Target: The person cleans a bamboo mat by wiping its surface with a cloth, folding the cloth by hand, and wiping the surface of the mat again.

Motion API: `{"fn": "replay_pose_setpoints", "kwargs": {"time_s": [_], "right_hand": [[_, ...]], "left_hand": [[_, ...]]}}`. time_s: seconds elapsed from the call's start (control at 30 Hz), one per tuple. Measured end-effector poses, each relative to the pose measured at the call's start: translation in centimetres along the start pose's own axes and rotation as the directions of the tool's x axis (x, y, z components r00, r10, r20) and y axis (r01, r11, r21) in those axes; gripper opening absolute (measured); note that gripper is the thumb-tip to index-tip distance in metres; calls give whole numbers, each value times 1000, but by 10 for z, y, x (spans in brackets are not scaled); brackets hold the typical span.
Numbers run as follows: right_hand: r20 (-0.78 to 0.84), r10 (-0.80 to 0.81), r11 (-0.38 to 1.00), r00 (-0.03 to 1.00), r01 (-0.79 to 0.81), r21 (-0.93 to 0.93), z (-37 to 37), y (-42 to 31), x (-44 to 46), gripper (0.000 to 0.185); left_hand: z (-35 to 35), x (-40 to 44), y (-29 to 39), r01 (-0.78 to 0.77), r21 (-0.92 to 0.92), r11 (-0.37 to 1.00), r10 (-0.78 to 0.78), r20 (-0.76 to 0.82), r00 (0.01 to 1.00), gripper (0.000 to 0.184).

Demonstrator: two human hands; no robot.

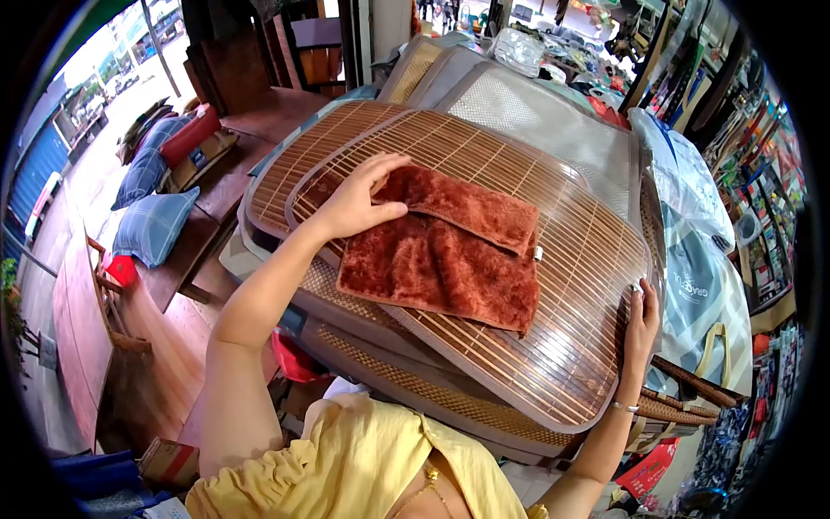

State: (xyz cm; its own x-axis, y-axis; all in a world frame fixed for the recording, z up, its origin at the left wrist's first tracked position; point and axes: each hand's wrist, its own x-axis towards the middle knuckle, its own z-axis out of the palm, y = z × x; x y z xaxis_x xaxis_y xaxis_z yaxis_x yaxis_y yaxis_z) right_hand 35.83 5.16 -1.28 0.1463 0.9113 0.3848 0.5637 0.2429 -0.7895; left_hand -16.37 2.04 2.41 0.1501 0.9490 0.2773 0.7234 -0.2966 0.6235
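Note:
A reddish-brown plush cloth (450,268), folded over along its upper part, lies on top of a brown bamboo-slat seat mat (553,346) with a grey-brown border. My left hand (359,199) is at the cloth's upper left corner, thumb and fingers on either side of the folded end, gripping it. At the right rim of the mat is my right hand (640,324), its fingers curled over the edge; its thumb is largely hidden. Under this mat lies another bamboo mat (333,130), showing at the upper left.
A thick stack of mats with woven edging (389,355) supports these. Behind are silvery mesh mats (510,108). Plastic-wrapped bags (700,259) stand close on the right. Left, a wooden bench (216,195) carries blue checked cushions (156,227). Hanging goods line the far right.

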Motion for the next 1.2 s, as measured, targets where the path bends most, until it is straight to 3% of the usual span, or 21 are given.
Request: {"fn": "replay_pose_setpoints", "kwargs": {"time_s": [0.07, 0.1, 0.13, 0.2, 0.27, 0.3, 0.33, 0.4, 0.47, 0.53, 0.57, 0.6, 0.67, 0.73, 0.8, 0.93, 0.97, 1.0, 1.07, 1.13, 1.2], "right_hand": [[65, -34, 981, 997, 45, -188, -1, -9, 2, 42], [65, -134, 921, 989, 149, -360, -3, -8, 4, 43], [64, -136, 919, 989, 150, -363, -1, -24, 5, 43], [157, -294, 807, 943, 333, -488, -3, -70, 11, 42], [246, -303, 837, 921, 381, -393, -1, -110, 23, 47], [402, -266, 863, 876, 402, -305, 6, -134, 25, 49], [547, -236, 889, 804, 406, -214, 17, -153, 26, 52], [665, -350, 768, 660, 609, -200, 48, -170, 25, 55], [684, -443, 639, 580, 739, -213, 82, -184, 15, 45], [676, -501, 575, 541, 791, -207, 108, -172, 22, 37], [670, -554, 508, 495, 838, -199, 120, -166, 26, 29], [671, -553, 507, 494, 838, -200, 128, -159, 36, 29], [560, -579, 583, 592, 781, -223, 135, -148, 59, 27], [484, -377, 836, 790, 515, -190, 134, -161, 73, 22], [345, -469, 823, 813, 544, -162, 128, -165, 79, 19], [368, -553, 782, 748, 618, -80, 107, -160, 63, 18], [385, -595, 762, 706, 647, -10, 103, -155, 56, 18], [442, -631, 683, 638, 726, -73, 100, -146, 49, 19], [572, -564, 666, 596, 738, -113, 97, -135, 29, 21], [610, -552, 627, 569, 765, -147, 92, -141, 12, 26], [616, -541, 633, 572, 760, -150, 86, -139, 8, 31]], "left_hand": [[3, -5, 0, -22, -119, 993, 21, -10, 1000, 74], [3, -6, 1, -15, 16, 1000, 15, -3, 1000, 73], [2, -6, 2, -10, 151, 989, 10, -1, 1000, 72], [-1, -7, 1, 0, 178, 984, 4, -22, 1000, 66], [-4, -6, -7, 21, 100, 995, -18, -23, 1000, 63], [-4, -6, -8, -7, 150, 989, 17, -67, 998, 49], [-5, -5, -9, -11, 151, 989, 21, -63, 998, 49], [-6, -1, -12, 14, 74, 997, -10, -54, 998, 34], [-2, 3, -18, -23, 88, 996, 30, -88, 996, 25], [-1, 6, -22, -133, 317, 939, 200, -190, 961, 24], [-3, 8, -21, -134, 316, 939, 201, -190, 961, 24], [-7, 11, -15, -153, 382, 911, 259, -242, 935, 23], [-17, 19, -3, -164, 445, 880, 316, -292, 903, 22], [-28, 26, 9, -190, 445, 875, 336, -277, 900, 21], [-30, 28, 16, -228, 473, 851, 411, -327, 851, 20], [-27, 8, 32, -255, 420, 871, 388, -270, 881, 19], [-25, -2, 30, -301, 421, 856, 416, -214, 884, 19], [-23, -10, 28, -348, 419, 839, 444, -156, 882, 19], [-13, -25, 6, -328, 407, 852, 347, 30, 938, 24], [-8, -36, 0, -285, 266, 921, 282, 49, 958, 29], [-12, -47, 0, -266, 293, 918, 274, 16, 962, 31]]}}
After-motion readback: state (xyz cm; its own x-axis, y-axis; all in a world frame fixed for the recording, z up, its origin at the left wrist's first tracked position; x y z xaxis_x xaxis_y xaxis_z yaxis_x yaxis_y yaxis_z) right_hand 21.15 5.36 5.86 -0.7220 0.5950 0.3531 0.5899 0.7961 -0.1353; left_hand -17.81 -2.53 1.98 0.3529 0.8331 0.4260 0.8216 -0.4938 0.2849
